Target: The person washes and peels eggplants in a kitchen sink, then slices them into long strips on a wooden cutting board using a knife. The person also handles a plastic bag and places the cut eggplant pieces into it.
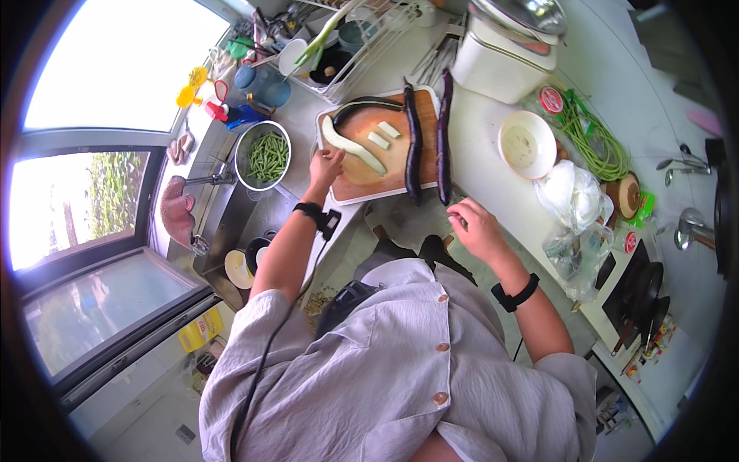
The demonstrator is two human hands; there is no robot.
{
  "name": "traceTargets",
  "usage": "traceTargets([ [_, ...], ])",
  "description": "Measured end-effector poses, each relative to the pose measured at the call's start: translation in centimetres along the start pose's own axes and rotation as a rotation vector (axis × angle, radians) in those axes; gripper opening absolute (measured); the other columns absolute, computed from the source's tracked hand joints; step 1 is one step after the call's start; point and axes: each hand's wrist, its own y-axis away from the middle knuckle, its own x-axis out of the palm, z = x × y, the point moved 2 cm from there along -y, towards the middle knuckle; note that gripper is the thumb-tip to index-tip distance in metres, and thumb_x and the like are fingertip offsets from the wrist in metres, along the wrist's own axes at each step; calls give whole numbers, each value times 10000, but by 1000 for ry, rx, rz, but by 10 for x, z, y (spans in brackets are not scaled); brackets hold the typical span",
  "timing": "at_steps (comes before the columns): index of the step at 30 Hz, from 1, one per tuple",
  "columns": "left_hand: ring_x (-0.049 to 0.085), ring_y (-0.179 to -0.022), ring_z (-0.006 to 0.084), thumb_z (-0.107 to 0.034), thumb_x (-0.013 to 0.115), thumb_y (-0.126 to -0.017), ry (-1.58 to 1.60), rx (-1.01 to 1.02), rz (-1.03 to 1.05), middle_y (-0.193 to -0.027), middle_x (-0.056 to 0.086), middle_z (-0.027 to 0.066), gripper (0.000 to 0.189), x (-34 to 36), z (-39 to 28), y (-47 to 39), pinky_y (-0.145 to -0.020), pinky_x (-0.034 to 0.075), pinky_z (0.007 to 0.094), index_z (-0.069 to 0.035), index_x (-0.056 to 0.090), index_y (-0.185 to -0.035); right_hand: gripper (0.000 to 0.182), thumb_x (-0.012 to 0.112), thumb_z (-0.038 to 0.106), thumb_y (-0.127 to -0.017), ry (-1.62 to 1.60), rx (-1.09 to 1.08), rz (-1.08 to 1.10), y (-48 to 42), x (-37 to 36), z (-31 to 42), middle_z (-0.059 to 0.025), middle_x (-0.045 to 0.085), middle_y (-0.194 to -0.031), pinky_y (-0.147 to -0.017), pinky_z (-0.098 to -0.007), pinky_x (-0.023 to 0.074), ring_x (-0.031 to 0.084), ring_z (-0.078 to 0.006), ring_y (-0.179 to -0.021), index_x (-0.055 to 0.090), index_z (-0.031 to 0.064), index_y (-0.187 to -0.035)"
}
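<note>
My left hand [326, 167] is over the left edge of a wooden cutting board with a white rim [349, 187]. Its curled fingertips are close to a long, pale, peeled vegetable [353, 148]; whether they touch it I cannot tell. Two short pale cut pieces [379, 140] lie beside it. Behind them rests a dark, curved eggplant [364, 105] with a light stripe. One long purple eggplant [413, 144] lies across the board's right part, and another eggplant [443, 138] along its right edge. My right hand [476, 226] hovers off the counter's front edge, empty, fingers loosely bent.
Left of the board, a colander of cut green beans [268, 157] stands by the sink [231, 228]. A dish rack [369, 63] is behind. On the right are a white bowl [527, 144], long beans [597, 138], plastic bags [574, 193] and a stove with a black pan [642, 289].
</note>
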Motion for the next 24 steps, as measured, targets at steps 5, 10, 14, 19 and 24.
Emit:
traceTargets([
  [5, 754, -914, 312, -451, 858, -815, -15, -57, -156, -995, 759, 191, 623, 11, -25, -39, -822, 588, 398, 34, 660, -1151, 126, 707, 132, -923, 33, 2, 107, -31, 39, 34, -88, 675, -977, -741, -435, 562, 691, -333, -854, 692, 74, -1033],
  [10, 735, -916, 308, -381, 881, -783, 38, -132, -59, -1015, 746, 195, 576, 1, -18, -54, -830, 576, 407, 28, 661, -1124, 132, 698, 116, -940, -32, 139, 157, -44, 64, 52, -105, 676, -985, -743, -401, 572, 705, -305, -857, 687, 49, -1052],
  [14, 711, -653, 179, -170, 878, -815, 286, -134, -9, -928, 741, 137, 500, -9, -17, -46, -571, 592, 293, 64, 641, -1187, 130, 686, 104, -957, -151, 197, 104, -44, 69, 31, -113, 676, -978, -747, -370, 576, 710, -271, -834, 688, 22, -1057],
  [19, 709, -761, 183, -127, 838, -883, 493, -222, 172, -979, 723, 119, 637, -25, -25, -40, -641, 617, 301, 52, 543, -1417, 154, 642, 104, -999, -79, 462, -232, 27, 20, -56, -98, 724, -947, -728, -318, 562, 691, -187, -796, 703, 12, -1106],
  [24, 709, -845, 209, -130, 822, -892, 530, -263, 264, -1046, 703, 104, 656, -24, -18, -41, -767, 640, 327, 49, 504, -1436, 179, 592, 49, -990, -112, 809, -794, 185, -54, -181, -77, 739, -906, -694, -296, 546, 685, -145, -755, 720, 40, -1115],
])
